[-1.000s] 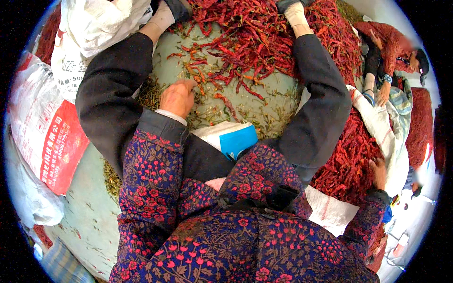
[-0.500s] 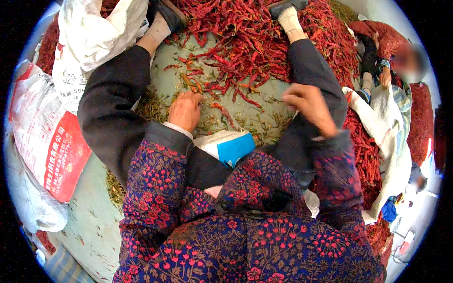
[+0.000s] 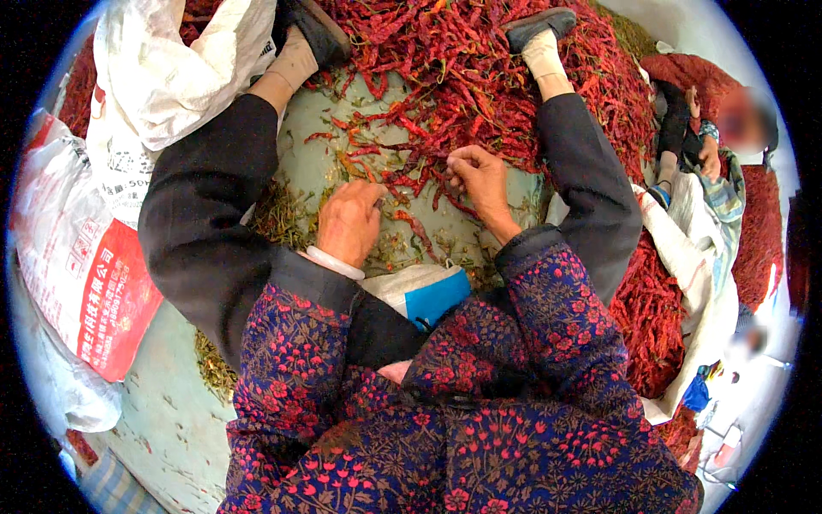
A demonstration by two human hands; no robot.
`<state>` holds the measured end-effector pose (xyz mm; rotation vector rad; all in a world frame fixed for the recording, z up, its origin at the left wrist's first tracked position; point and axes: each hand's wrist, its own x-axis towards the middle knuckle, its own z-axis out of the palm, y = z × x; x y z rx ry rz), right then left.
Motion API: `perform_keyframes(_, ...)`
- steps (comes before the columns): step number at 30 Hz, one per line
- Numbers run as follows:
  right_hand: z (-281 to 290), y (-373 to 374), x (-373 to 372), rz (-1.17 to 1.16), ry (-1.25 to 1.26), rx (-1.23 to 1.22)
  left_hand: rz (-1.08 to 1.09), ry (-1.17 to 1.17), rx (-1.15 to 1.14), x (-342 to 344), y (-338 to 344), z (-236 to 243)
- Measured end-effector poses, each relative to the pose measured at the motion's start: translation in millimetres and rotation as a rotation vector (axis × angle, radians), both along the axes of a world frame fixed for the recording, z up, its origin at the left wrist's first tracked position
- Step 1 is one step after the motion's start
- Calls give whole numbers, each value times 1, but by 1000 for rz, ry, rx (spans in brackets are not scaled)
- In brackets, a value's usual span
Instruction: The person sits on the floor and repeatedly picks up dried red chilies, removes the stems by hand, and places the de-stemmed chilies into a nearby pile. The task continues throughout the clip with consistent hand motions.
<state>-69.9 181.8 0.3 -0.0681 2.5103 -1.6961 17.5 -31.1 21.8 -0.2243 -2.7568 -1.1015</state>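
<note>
My left hand [image 3: 349, 224], back upward and fingers curled, is just above loose chilies and stem bits on the floor. Anything in its fingers is hidden. To the right, my right hand [image 3: 483, 187] is closed, thumb and fingertips together, at the near edge of a big heap of dried red chilies [image 3: 445, 94]. Whether a chili is in that pinch I cannot make out. A single orange-red chili [image 3: 415, 233] lies on the floor between the hands. Close to my lap is a white and blue piece of sacking [image 3: 435, 298].
My legs stretch out on both sides of the heap. A white woven sack [image 3: 171, 77] and a red-and-white bag [image 3: 94, 274] are at the left. Green stem scraps [image 3: 281, 214] lie by my left leg. Another person [image 3: 706, 146] sits at the far right, beside white sacking [image 3: 685, 248].
My right hand has swung left from beside my right leg to the chilies between my legs. My left hand has shifted slightly right and nearer to me.
</note>
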Motion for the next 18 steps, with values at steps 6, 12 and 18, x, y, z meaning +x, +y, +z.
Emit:
perform_keyframes(6, 0, -4, -18, 232, 424, 737, -40, 21, 68, -4, 2, -8)
perform_keyframes(12, 5, 4, -23, 159, 408, 568, -35, -51, 101, -8, 6, -6)
perform_keyframes(18, 54, -8, -1, -60, -211, -86, -2, -106, 443, -15, 12, 5)
